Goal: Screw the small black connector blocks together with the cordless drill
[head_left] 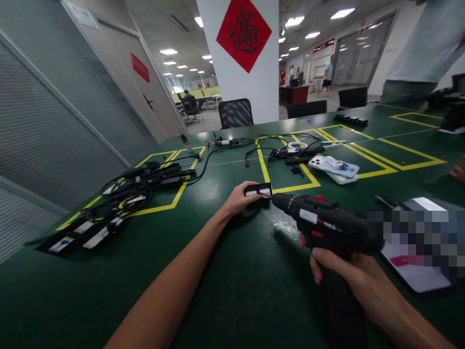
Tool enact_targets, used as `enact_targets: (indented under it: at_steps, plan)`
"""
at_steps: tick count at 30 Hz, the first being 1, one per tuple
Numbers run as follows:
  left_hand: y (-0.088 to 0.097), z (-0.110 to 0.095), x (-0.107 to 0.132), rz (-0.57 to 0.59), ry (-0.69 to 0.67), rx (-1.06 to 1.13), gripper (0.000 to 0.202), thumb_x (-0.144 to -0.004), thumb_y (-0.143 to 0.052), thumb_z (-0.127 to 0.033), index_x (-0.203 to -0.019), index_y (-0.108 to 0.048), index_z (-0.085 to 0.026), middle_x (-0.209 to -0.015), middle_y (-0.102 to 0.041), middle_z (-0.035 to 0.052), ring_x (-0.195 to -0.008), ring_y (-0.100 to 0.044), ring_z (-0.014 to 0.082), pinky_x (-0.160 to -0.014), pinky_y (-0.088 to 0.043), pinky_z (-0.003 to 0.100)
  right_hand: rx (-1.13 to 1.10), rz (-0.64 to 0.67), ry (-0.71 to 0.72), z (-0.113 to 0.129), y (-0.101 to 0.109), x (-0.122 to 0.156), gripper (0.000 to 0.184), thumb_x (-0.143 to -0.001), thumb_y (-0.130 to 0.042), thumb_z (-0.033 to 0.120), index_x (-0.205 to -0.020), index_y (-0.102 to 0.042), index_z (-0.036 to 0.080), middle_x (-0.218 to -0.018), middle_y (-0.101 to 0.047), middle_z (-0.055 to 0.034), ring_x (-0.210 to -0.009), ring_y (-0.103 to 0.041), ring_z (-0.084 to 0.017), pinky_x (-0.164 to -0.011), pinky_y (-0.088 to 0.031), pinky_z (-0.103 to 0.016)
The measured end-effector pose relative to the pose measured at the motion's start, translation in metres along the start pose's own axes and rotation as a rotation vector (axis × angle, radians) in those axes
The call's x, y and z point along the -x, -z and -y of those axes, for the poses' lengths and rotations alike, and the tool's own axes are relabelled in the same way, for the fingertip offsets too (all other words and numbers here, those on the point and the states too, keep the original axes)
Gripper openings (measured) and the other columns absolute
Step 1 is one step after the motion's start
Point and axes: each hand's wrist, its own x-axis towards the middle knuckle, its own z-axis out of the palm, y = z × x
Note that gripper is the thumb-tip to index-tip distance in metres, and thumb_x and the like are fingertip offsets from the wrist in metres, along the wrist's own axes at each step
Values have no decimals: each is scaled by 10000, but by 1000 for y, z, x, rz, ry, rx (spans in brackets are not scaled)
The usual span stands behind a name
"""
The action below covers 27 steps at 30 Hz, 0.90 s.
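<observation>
My right hand (341, 271) is wrapped round the grip of a black cordless drill (323, 218) with red buttons. The drill points left, and its bit end meets the right side of a small black box-like part (268, 187) with white inside. My left hand (242, 198) grips that part from the left, its fingers closed over the near and far sides, holding it on the green table (232, 271). Whether the bit touches the part or a screw is too small to tell.
Black cables and adapters (156, 177) lie at the left, with flat black pieces (80, 235) nearer. Beyond my hands are more cables and a pen-like tool (294, 152), phone cases (336, 168) and black brackets (350, 120). A tablet-like device (417, 271) lies right of the drill. Another person's hand (458, 169) shows at the right edge.
</observation>
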Motion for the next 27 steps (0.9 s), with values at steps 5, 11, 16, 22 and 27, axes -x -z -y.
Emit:
enact_targets:
  at_steps: [5, 11, 16, 22, 27]
  plan:
    - [-1, 2, -1, 20, 8, 26, 502, -708, -647, -337, -1160, -516, -163, -1016, -630, 71, -797, -605, 167, -659, -479, 255, 48, 4, 14, 2, 0, 0, 372, -840, -510, 424, -599, -646, 175, -604, -582, -7, -563, -505, -130, -505, -361, -270]
    - [-1, 1, -1, 1, 3, 6, 491, -713, -644, -355, -1149, -522, -164, -1017, -629, 66, -829, -603, 169, -711, -481, 269, 24, 24, 12, 4, 1, 0, 310, -835, -530, 434, -962, -665, 185, -605, -586, 9, -548, -518, -139, -484, -377, -262]
    - [0, 4, -2, 0, -5, 9, 479, -725, -631, -367, -1150, -526, -173, -1033, -623, 65, -838, -602, 169, -728, -481, 275, 46, 0, 23, 2, -1, 0, 313, -835, -515, 427, -724, -661, 173, -584, -569, 0, -503, -492, -123, -440, -342, -250]
    - [0, 5, -2, 0, -18, 29, 468, -723, -631, -364, -1141, -536, -178, -1036, -621, 55, -852, -598, 171, -735, -479, 275, 110, -3, 23, 3, -3, 0, 383, -833, -507, 450, -586, -628, 184, -591, -577, -8, -516, -490, -125, -446, -331, -255]
    - [1, 5, -2, 3, -21, 32, 476, -720, -638, -377, -1140, -536, -178, -1038, -618, 59, -855, -597, 177, -745, -481, 288, 89, -58, 51, 5, -6, 1, 259, -822, -525, 425, -762, -651, 206, -619, -601, 8, -614, -553, -162, -537, -371, -279]
